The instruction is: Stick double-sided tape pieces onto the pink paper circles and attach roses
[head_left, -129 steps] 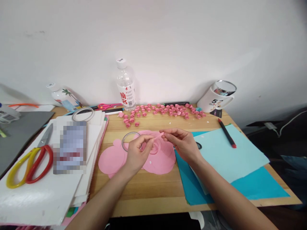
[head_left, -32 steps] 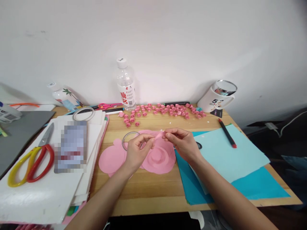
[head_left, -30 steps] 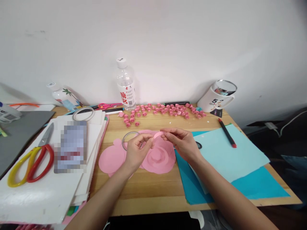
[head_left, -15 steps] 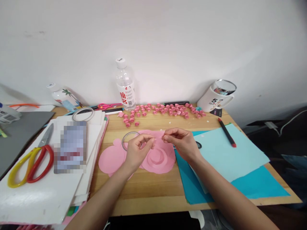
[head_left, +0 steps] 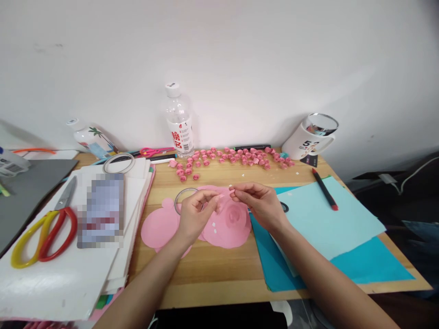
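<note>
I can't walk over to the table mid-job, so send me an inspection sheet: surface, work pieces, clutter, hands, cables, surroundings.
Surface: wooden table, with a few pale flecks.
Work pieces: pink paper discs on the table; small pink paper rolls along the back.
Clutter: red-and-yellow scissors on white sheets; light blue sheet with a red-tipped marker; clear bottle and white mug at the back.
Hands: left hand and right hand pinch close together above the discs, seemingly on a sliver of pink paper.
Cables: white cable beyond the table's right edge.
Surroundings: pale wall behind the table.
</note>
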`<act>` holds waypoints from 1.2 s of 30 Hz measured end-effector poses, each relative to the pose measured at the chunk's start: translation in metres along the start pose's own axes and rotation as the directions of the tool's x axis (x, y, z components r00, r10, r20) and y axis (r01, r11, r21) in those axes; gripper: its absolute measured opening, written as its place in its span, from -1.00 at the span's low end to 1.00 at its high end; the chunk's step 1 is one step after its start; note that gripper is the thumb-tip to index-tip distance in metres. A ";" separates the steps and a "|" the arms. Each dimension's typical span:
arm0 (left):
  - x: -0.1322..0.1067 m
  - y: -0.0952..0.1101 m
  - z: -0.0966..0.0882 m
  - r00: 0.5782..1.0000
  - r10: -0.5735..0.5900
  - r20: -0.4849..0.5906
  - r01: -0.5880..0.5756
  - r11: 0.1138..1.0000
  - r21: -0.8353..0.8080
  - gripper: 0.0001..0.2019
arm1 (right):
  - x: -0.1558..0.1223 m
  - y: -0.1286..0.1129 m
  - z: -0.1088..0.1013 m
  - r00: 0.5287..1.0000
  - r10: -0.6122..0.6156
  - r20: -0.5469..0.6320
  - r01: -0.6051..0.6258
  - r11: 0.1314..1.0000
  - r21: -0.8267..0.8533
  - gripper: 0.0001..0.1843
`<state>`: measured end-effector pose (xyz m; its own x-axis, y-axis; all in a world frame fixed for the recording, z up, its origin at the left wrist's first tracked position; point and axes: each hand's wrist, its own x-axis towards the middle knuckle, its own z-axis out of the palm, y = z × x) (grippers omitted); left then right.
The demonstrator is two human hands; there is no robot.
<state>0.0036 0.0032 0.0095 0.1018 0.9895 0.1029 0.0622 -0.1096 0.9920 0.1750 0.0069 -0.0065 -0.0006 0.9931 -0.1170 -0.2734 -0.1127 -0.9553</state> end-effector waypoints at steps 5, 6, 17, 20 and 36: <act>0.000 -0.002 0.000 1.000 0.000 -0.010 0.000 1.000 -0.004 -0.95 | 0.000 -0.001 0.000 1.000 -0.026 -0.007 0.026 1.000 -0.008 -0.84; 0.000 -0.001 0.000 1.000 -0.004 -0.007 0.004 1.000 -0.012 -0.95 | 0.000 -0.001 0.000 1.000 -0.031 -0.004 0.031 0.999 -0.009 -0.83; 0.000 0.002 0.001 0.999 0.011 0.052 -0.010 0.999 -0.031 -0.86 | 0.000 0.000 -0.001 0.999 0.032 -0.038 -0.030 0.999 0.029 -0.76; -0.001 0.004 0.001 0.999 0.003 0.049 -0.002 1.000 -0.029 -0.82 | -0.001 -0.001 0.000 1.000 0.016 -0.021 -0.016 0.999 0.029 -0.77; -0.003 0.000 0.000 0.994 -0.055 0.098 0.068 0.989 -0.132 -0.91 | 0.001 -0.001 -0.001 0.997 -0.055 -0.060 0.058 0.998 0.039 -0.84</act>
<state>0.0033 0.0002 0.0095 0.1954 0.9799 0.0403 -0.0624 -0.0286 0.9976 0.1764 0.0082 -0.0063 0.0719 0.9942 -0.0802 -0.3102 -0.0541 -0.9491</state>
